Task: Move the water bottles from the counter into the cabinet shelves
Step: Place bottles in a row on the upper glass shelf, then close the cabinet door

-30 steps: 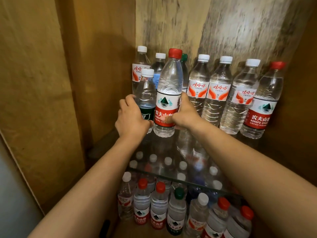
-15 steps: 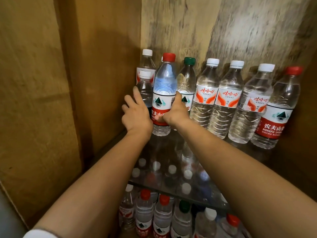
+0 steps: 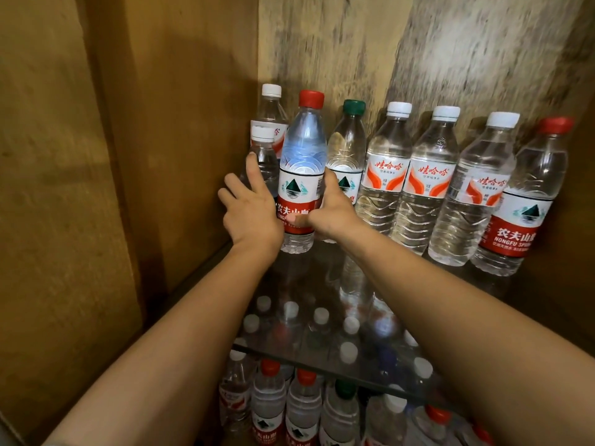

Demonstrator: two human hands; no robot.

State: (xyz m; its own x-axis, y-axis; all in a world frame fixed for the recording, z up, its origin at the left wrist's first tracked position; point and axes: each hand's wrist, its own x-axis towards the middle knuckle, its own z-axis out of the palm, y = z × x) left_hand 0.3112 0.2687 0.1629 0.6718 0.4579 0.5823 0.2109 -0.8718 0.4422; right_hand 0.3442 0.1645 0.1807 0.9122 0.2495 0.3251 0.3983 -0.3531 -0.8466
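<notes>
right hand (image 3: 328, 214) grips red-capped bottle (image 3: 301, 175) at the label, thumb across front; left hand (image 3: 254, 214) fingers straight, touching small white-capped bottle (image 3: 264, 156). both bottles stand on glass shelf (image 3: 322, 352), far left. placing step, nearly done. next: release, withdraw without toppling back row (image 3: 428, 188).

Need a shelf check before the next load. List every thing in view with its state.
Red-capped bottle: upright, capped, between both hands.
Small white-capped bottle: upright, left fingers against it.
Green-capped bottle: upright, capped.
Glass shelf: loaded along the back.
Lower-shelf bottles: upright, capped.
Left hand: fingers straight.
Right hand: pinching the red-capped bottle.
</notes>
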